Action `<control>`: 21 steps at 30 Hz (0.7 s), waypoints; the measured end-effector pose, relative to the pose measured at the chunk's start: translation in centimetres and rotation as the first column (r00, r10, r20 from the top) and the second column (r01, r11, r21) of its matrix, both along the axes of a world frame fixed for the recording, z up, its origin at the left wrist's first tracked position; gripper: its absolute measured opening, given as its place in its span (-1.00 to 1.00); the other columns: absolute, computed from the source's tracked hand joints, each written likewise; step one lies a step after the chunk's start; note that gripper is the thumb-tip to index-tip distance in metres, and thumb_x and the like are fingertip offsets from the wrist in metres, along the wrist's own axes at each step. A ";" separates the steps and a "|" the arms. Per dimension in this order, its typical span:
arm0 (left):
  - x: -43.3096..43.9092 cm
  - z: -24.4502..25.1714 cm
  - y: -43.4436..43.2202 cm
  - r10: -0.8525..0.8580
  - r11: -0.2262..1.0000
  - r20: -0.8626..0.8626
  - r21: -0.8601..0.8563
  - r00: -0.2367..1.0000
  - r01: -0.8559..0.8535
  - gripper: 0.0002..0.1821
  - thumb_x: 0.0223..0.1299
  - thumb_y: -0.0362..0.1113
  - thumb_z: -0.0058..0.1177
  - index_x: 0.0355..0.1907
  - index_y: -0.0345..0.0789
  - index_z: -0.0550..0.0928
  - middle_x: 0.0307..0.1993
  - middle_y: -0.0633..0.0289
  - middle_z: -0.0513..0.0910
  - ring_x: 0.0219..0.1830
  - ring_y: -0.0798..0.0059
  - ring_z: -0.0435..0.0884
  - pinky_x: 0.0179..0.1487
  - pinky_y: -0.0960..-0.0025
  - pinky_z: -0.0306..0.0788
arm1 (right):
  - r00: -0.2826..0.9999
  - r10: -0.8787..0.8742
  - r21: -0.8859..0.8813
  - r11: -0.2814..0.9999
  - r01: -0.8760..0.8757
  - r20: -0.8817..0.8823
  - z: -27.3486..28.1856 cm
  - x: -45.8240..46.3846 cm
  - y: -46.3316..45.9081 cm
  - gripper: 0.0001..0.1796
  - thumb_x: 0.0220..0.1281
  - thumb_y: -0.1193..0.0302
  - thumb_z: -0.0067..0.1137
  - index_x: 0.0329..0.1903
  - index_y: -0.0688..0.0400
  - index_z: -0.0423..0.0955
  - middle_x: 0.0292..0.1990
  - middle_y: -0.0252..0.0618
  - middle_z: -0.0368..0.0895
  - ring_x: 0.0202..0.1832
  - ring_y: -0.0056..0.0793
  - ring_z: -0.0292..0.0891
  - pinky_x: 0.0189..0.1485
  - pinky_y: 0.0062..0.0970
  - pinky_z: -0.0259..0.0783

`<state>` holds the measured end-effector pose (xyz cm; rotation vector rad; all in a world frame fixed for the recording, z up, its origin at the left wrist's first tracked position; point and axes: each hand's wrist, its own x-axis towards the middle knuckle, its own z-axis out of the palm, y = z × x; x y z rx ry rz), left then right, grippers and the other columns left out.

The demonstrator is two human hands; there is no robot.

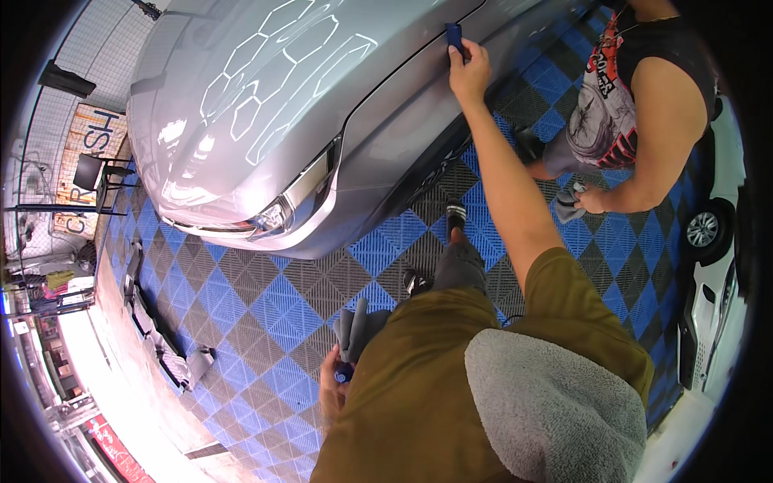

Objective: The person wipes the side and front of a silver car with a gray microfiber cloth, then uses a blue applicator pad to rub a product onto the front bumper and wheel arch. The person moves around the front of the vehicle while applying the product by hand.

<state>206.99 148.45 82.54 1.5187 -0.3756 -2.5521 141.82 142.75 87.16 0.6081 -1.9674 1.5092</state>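
Note:
My right hand [471, 75] pinches a dark blue applicator block [454, 37] against the silver car's [386, 127] side panel, close to the rear end of the bonnet gap. Low by my left side, my left hand [329, 377] holds a small dark blue bottle [343, 372] together with folded grey cloths [359, 329]. My shirt partly hides that hand. White hexagonal light reflections spread across the glossy bonnet [290, 78]. Below it sits the headlight [284, 211]. A grey microfibre towel [555, 404] is draped over my shoulder.
Another person [658, 108] stands at right beside the car, a grey cloth [567, 205] in one hand. Behind them is a white vehicle [706, 290]. Blue and black grid tiles [290, 314] cover the floor. A black chair [99, 178] and a strip-like object [166, 350] are at left.

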 end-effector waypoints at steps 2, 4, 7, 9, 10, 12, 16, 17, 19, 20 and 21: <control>-0.5 0.1 0.3 -0.001 0.999 0.014 -0.032 1.000 0.001 -0.54 0.36 -0.02 0.05 0.12 -0.33 0.55 -0.08 0.06 0.70 -0.25 0.24 0.71 -0.23 0.27 0.62 | 1.000 0.003 -0.064 0.998 -0.001 0.031 -0.1 2.1 -1.2 -0.77 0.19 0.42 0.24 -0.10 0.21 0.56 -0.18 -0.06 0.59 -0.09 -0.04 0.49 -0.01 -0.16 0.40; -1.2 0.8 0.9 -0.017 0.990 0.039 -0.139 0.999 0.023 -0.53 0.36 -0.03 0.05 0.14 -0.34 0.54 -0.05 0.04 0.69 -0.19 0.21 0.70 -0.16 0.24 0.61 | 0.984 0.176 0.102 0.979 -0.178 0.026 -0.6 8.9 -2.0 -0.81 0.11 0.50 0.21 -0.17 0.18 0.54 -0.20 -0.03 0.57 -0.08 0.00 0.49 0.02 -0.13 0.38; -2.1 1.6 1.3 -0.063 0.957 0.068 -0.279 0.996 0.080 -0.52 0.36 -0.04 0.04 0.17 -0.35 0.52 0.00 0.02 0.67 -0.10 0.17 0.69 -0.06 0.20 0.60 | 0.836 0.531 0.285 0.830 -0.480 -0.140 -1.7 16.3 -1.4 -0.79 0.03 0.55 0.23 -0.21 0.16 0.56 -0.17 -0.07 0.57 -0.07 0.00 0.49 0.00 -0.13 0.40; -2.4 1.7 1.4 -0.074 0.948 0.079 -0.303 0.994 0.095 -0.51 0.37 -0.05 0.04 0.18 -0.36 0.51 0.04 0.00 0.66 -0.04 0.14 0.68 0.01 0.17 0.59 | 0.827 0.522 0.329 0.833 -0.444 -0.206 -1.2 13.7 -0.7 -0.77 0.04 0.55 0.24 -0.18 0.16 0.57 -0.15 -0.08 0.57 -0.07 0.01 0.49 0.00 -0.14 0.41; -2.5 1.5 1.2 -0.070 0.958 0.073 -0.274 0.995 0.088 -0.50 0.37 -0.05 0.04 0.19 -0.36 0.51 0.06 0.00 0.65 -0.01 0.12 0.68 0.04 0.15 0.59 | 0.819 0.522 0.349 0.833 -0.430 -0.238 -0.9 11.5 -0.2 -0.76 0.04 0.55 0.24 -0.17 0.16 0.58 -0.14 -0.08 0.57 -0.07 0.01 0.50 0.00 -0.14 0.42; -2.3 1.0 0.9 0.002 0.999 0.031 -0.047 1.000 -0.001 -0.49 0.37 -0.06 0.04 0.21 -0.37 0.50 0.09 -0.02 0.64 0.05 0.09 0.67 0.11 0.12 0.58 | 0.903 0.318 0.344 0.915 -0.212 -0.290 -0.2 4.1 0.7 -0.75 0.08 0.53 0.24 -0.13 0.17 0.60 -0.13 -0.07 0.59 -0.08 0.00 0.51 0.00 -0.15 0.43; -1.2 0.5 1.3 0.088 0.984 0.000 0.157 0.996 -0.087 -0.50 0.37 -0.05 0.03 0.20 -0.37 0.51 0.06 0.01 0.66 0.03 0.13 0.68 0.11 0.19 0.58 | 0.996 0.077 0.205 0.977 -0.065 -0.052 2.0 -12.6 3.8 -0.72 0.21 0.38 0.28 -0.04 0.17 0.61 -0.12 -0.10 0.67 -0.08 -0.14 0.61 0.00 -0.27 0.49; -1.9 1.4 1.8 0.001 0.995 -0.018 -0.100 1.000 -0.003 -0.51 0.37 -0.05 0.03 0.19 -0.36 0.52 0.05 0.02 0.67 0.02 0.15 0.68 0.10 0.20 0.58 | 0.993 0.039 0.213 0.975 -0.061 0.109 2.2 -15.9 4.6 -0.70 0.24 0.33 0.30 0.01 0.13 0.62 -0.09 -0.12 0.70 -0.06 -0.21 0.65 0.01 -0.32 0.50; -3.4 3.7 3.3 -0.067 0.935 0.011 -0.347 0.998 0.066 -0.53 0.38 -0.05 0.02 0.16 -0.35 0.54 0.02 0.04 0.69 0.01 0.18 0.69 0.08 0.21 0.58 | 0.993 -0.030 0.187 0.982 0.008 0.117 2.1 -18.2 4.4 -0.68 0.23 0.32 0.31 0.01 0.16 0.62 -0.11 -0.11 0.71 -0.08 -0.20 0.66 0.00 -0.32 0.51; -3.8 4.0 3.4 -0.058 0.934 0.027 -0.350 0.998 0.064 -0.54 0.38 -0.05 0.02 0.15 -0.34 0.55 0.01 0.04 0.69 0.00 0.20 0.69 0.07 0.23 0.59 | 0.990 -0.070 0.175 0.983 0.048 0.119 2.1 -18.7 4.5 -0.66 0.23 0.32 0.31 0.02 0.17 0.61 -0.12 -0.11 0.71 -0.10 -0.20 0.66 -0.01 -0.32 0.51; -3.6 3.3 2.8 0.038 0.994 0.057 -0.108 0.998 -0.031 -0.55 0.38 -0.05 0.02 0.13 -0.34 0.56 -0.01 0.05 0.70 -0.02 0.22 0.70 0.05 0.24 0.60 | 0.992 -0.091 0.146 0.986 0.078 0.084 1.5 -17.6 4.2 -0.69 0.22 0.34 0.29 -0.01 0.18 0.61 -0.14 -0.10 0.68 -0.10 -0.15 0.63 -0.01 -0.29 0.50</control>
